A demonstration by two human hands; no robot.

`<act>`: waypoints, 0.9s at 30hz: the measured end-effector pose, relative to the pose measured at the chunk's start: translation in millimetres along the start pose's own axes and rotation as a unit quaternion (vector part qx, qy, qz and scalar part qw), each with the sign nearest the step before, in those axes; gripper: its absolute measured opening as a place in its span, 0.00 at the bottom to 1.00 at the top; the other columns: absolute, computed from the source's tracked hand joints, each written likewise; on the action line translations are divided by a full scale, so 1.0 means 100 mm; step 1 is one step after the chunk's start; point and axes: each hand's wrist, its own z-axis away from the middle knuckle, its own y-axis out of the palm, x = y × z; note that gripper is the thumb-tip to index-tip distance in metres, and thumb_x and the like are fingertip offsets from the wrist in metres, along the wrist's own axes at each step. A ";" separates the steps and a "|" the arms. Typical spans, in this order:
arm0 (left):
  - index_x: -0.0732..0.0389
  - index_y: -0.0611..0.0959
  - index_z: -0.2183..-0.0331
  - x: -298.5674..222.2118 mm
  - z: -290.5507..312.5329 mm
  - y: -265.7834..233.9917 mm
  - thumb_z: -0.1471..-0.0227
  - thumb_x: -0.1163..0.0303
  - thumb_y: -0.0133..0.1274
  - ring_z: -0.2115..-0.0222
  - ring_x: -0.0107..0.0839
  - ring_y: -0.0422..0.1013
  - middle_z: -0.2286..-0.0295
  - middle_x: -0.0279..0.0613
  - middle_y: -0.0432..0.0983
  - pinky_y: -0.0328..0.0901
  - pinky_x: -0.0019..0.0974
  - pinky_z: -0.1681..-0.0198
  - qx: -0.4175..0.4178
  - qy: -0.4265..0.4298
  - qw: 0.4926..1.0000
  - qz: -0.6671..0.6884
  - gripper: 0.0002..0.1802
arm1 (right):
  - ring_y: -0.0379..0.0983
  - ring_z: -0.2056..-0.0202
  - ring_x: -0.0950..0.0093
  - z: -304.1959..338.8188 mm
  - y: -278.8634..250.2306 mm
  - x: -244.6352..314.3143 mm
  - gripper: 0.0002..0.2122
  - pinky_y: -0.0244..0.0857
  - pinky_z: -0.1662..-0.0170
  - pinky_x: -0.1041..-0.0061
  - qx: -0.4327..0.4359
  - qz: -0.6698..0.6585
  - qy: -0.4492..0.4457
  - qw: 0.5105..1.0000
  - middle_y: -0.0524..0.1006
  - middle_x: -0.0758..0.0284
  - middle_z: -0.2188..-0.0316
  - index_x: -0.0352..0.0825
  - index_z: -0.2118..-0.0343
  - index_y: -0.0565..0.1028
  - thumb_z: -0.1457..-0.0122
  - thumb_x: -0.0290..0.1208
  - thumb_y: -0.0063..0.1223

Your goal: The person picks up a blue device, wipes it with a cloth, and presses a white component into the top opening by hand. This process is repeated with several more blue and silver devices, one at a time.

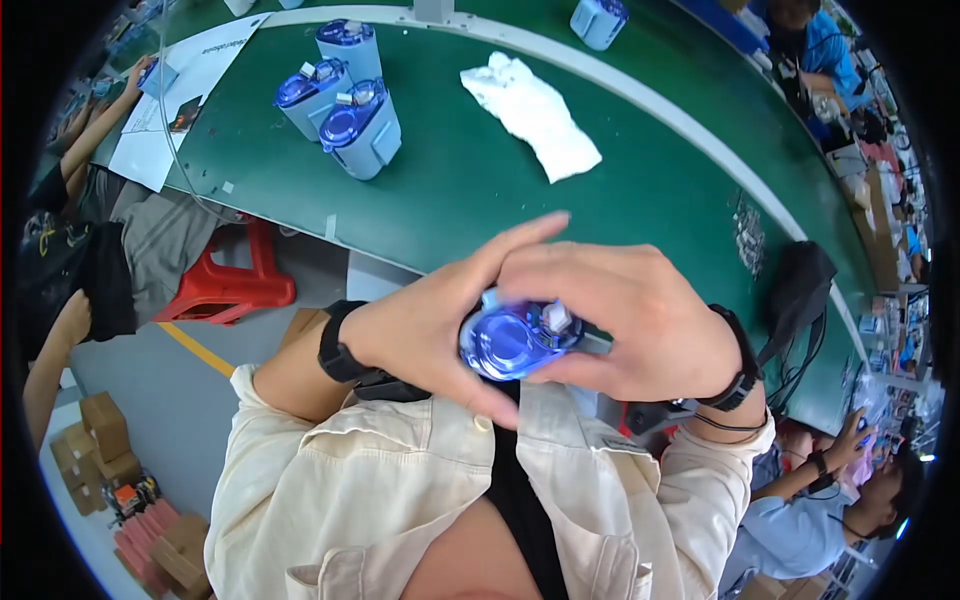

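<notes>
Left grip cups, right grip clasps one blue canister; three canisters stand clustered

Head-worn fisheye, facing down over chest; hands close, green bench beyond.

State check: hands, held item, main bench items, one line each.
Blue plastic canister with translucent top: held, top facing up
Right hand: gripping its right side
Left hand: spread, cupped at its left
Three clustered light blue canisters, translucent blue tops: upright, tops on
White cloth: laid out, creased
</notes>
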 end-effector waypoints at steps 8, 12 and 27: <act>0.66 0.60 0.42 0.19 0.18 0.19 0.67 0.68 0.71 0.55 0.45 0.70 0.55 0.52 0.70 0.65 0.40 0.51 -0.112 0.007 0.962 -0.247 0.52 | 0.73 0.59 0.67 0.39 0.37 0.00 0.21 0.65 0.55 0.72 -0.246 -0.023 0.036 0.968 0.76 0.59 0.62 0.29 0.59 0.76 0.58 0.26 0.68; 0.66 0.64 0.45 0.27 0.21 0.30 0.67 0.71 0.69 0.59 0.48 0.71 0.58 0.53 0.72 0.66 0.42 0.56 -0.145 0.055 0.931 -0.330 0.48 | 0.71 0.63 0.71 0.50 0.54 0.01 0.16 0.63 0.58 0.75 -0.304 -0.045 0.082 0.948 0.75 0.60 0.65 0.28 0.62 0.78 0.57 0.24 0.67; 0.64 0.62 0.51 0.27 0.20 0.33 0.67 0.68 0.72 0.63 0.38 0.75 0.60 0.50 0.72 0.69 0.35 0.59 0.028 0.026 0.993 -0.114 0.45 | 0.70 0.70 0.74 0.50 0.36 -0.17 0.11 0.61 0.69 0.77 -0.188 -0.056 -0.029 0.980 0.76 0.64 0.71 0.30 0.68 0.80 0.56 0.24 0.67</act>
